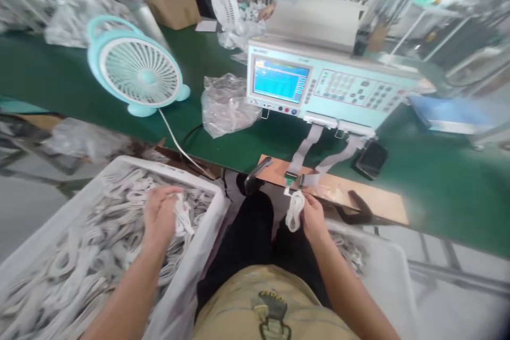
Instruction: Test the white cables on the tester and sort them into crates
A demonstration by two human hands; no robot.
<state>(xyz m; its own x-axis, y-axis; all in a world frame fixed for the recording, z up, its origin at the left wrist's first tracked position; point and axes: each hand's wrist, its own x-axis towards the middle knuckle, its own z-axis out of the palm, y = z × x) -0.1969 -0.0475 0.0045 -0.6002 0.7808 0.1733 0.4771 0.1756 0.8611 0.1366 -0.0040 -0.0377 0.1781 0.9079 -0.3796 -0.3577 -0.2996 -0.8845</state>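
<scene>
- The left hand (161,215) is gripping a folded white cable bundle (183,216) over the white plastic bin (213,223), front-left of the pale blue boxy instrument (326,85)
- The right hand (313,214) is pinching a looped white cable coil (295,212) in front of the instrument
- Flat grey ribbon cables (306,150) are running from the instrument's front
- A round turquoise fan (139,71) is standing left of the instrument

the cable coil (295,211) is white, the tabletop (422,180) green.

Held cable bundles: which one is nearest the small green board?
The looped bundle in the right hand, just below the green board in view; the other bundle, in the left hand, is farther off, at the large white bin.
</scene>
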